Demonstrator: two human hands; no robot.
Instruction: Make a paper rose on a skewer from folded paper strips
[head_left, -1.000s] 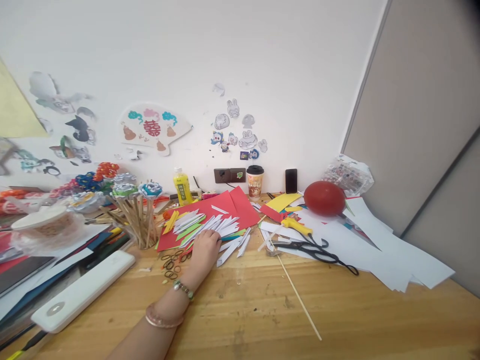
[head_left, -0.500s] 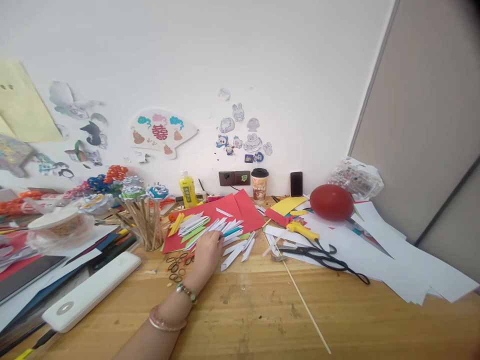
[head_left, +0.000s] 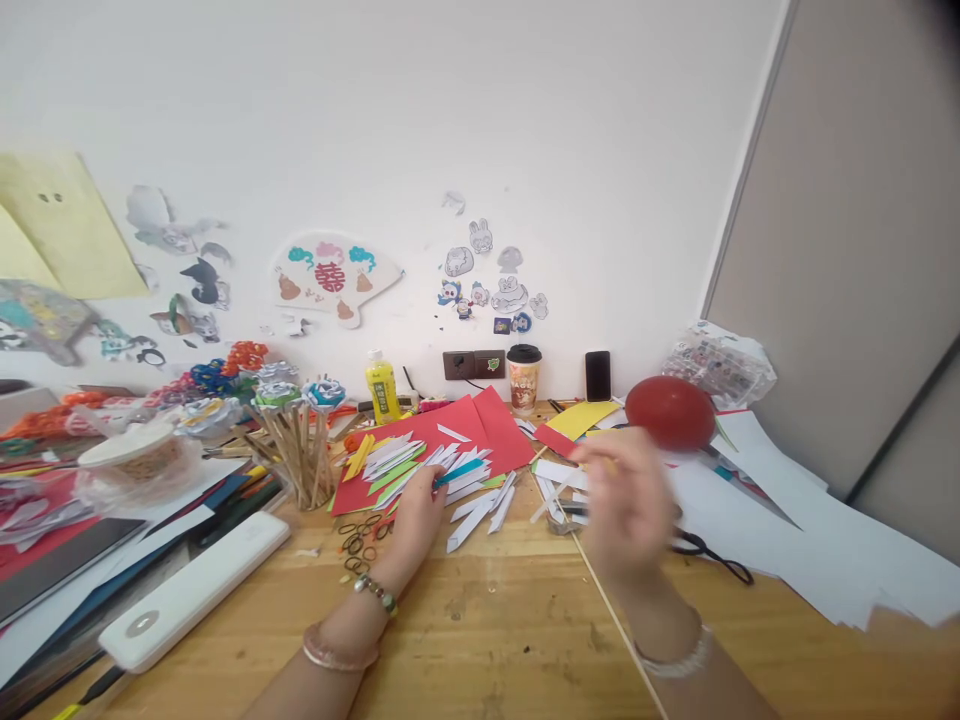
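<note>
My left hand [head_left: 418, 508] pinches one end of a folded blue paper strip [head_left: 460, 473] over the pile. Beneath and around it lie many folded white paper strips [head_left: 401, 455], with green and yellow ones among them, partly on red paper sheets [head_left: 501, 430]. My right hand [head_left: 628, 500] is raised over the right side of the table, blurred by motion. A bit of yellow shows by its fingers, but I cannot make out whether it is held. Behind this hand are black scissors [head_left: 709, 552], mostly covered. A thin wooden stick [head_left: 611, 612] runs down beside it.
Rubber bands [head_left: 360, 540] lie near my left wrist. A jar of wooden sticks [head_left: 300, 465], a white oblong device [head_left: 195, 590], a yellow bottle [head_left: 383, 388], a paper cup [head_left: 523, 380], a phone [head_left: 598, 376], a red balloon [head_left: 670, 412] and white paper [head_left: 817, 520] surround the work area.
My right hand has come into view from the lower right and now covers the yellow-handled tool and part of the scissors. The blue strip shows more plainly in my left hand. The view has shifted slightly.
</note>
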